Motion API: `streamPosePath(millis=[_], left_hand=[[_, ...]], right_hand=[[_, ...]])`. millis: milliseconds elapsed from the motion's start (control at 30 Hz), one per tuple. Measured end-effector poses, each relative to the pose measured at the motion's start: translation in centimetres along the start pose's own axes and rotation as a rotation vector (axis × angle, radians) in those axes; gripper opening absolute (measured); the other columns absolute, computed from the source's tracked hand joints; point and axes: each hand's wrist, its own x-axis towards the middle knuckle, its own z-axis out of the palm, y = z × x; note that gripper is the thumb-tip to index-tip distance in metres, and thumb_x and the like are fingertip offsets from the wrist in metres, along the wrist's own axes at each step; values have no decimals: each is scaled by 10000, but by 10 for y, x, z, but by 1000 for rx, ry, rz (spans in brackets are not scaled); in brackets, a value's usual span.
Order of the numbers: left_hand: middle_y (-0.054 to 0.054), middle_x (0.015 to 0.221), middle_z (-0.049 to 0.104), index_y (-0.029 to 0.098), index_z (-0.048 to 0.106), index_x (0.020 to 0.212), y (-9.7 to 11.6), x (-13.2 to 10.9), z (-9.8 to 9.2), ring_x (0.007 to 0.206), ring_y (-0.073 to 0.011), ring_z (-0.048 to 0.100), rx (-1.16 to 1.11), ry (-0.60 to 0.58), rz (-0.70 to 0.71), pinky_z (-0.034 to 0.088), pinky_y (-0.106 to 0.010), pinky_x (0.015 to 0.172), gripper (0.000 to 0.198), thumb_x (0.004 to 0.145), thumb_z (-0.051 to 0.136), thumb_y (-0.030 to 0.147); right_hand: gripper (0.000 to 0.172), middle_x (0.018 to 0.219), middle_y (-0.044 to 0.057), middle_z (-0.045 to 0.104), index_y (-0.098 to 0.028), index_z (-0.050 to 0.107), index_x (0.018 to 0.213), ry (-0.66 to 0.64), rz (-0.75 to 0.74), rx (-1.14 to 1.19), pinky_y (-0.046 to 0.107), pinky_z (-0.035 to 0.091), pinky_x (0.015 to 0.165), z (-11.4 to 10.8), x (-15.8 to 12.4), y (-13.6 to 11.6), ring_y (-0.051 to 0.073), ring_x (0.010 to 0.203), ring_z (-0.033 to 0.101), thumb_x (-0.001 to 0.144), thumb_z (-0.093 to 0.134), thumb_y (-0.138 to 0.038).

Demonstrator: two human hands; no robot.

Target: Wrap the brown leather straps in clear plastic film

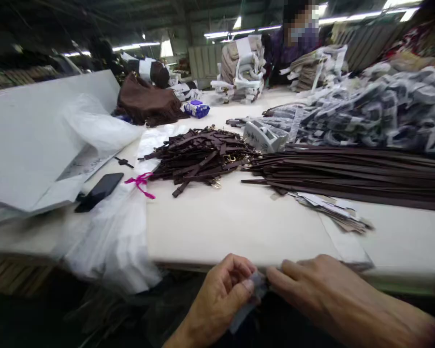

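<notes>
left hand [221,304]: pinches greyish wrapping strip [240,316] between thumb and fingers | right hand [311,285]: fingertips at its upper end, grip cannot be told | strip: at near edge of white table [221,232] | dark-brown straps [199,157]: heaped farther back

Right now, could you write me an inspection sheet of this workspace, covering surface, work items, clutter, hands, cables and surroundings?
Surface: pale tabletop, loaded at the back and right.
Work items: grey piece, blurred, exact kind unclear.
Clutter: dark strap pile, long brown strips, plastic-wrapped heap, black phone-like object, pink tie.
Hands: left hand pinches the grey piece; right hand is beside its upper end, grip unclear.
Cables: nothing seen.
Surroundings: person beyond the tabletop; ceiling lights.
</notes>
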Motion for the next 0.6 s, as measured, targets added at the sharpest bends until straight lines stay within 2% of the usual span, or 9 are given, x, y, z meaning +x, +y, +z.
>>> streamPosePath(millis=[67, 167, 300, 367, 467, 533, 600], left_hand=[[-28, 838, 541, 142, 522, 827, 0, -2, 0, 728, -114, 515, 119, 27, 17, 419, -242, 684, 159, 841, 547, 298], [-36, 797, 567, 142, 561, 809, 0, -3, 1, 745, -127, 515, 356, 67, 97, 403, -241, 699, 161, 855, 522, 291], [-46, 788, 581, 144, 592, 800, 2, -3, 4, 744, -134, 520, 627, 74, 243, 401, -243, 720, 203, 871, 472, 291], [-46, 780, 588, 145, 581, 832, 3, -3, 5, 722, -134, 533, 671, 52, 208, 411, -236, 691, 192, 855, 488, 311], [-22, 692, 582, 145, 537, 859, 2, -4, 5, 609, -113, 541, 636, 50, 50, 411, -206, 580, 212, 831, 521, 354], [10, 603, 539, 144, 516, 842, -1, -5, 3, 517, -89, 514, 581, 74, -22, 384, -183, 505, 246, 832, 516, 389], [33, 556, 493, 140, 510, 829, -4, -5, 1, 469, -73, 486, 536, 99, -54, 356, -170, 466, 282, 825, 520, 422]], right_hand=[[291, 661, -42, 586, -220, 442, 871, 74, -6, -41, 306, 80, 395, 5, -2, -1, 184, 405, 550, 669, 528, -29], [308, 681, -32, 595, -213, 454, 909, 105, -22, -55, 314, 75, 402, 12, -3, -3, 195, 426, 556, 663, 527, -43], [228, 699, -33, 622, -231, 483, 899, -2, -16, 53, 310, 102, 389, 16, 5, -4, 187, 443, 576, 744, 509, -66], [207, 727, -25, 638, -231, 500, 914, -62, -8, 132, 301, 131, 388, 15, 10, -4, 181, 475, 594, 786, 494, -69], [132, 743, 1, 645, -211, 525, 904, -128, 72, 269, 281, 225, 419, 9, 13, 0, 187, 547, 611, 826, 491, -110], [67, 764, 3, 637, -219, 525, 912, -111, 161, 460, 263, 334, 504, 3, 8, 7, 182, 646, 614, 866, 479, -204], [91, 822, -10, 628, -247, 518, 953, -96, 223, 664, 250, 394, 618, -2, 1, 18, 165, 752, 598, 874, 473, -255]])
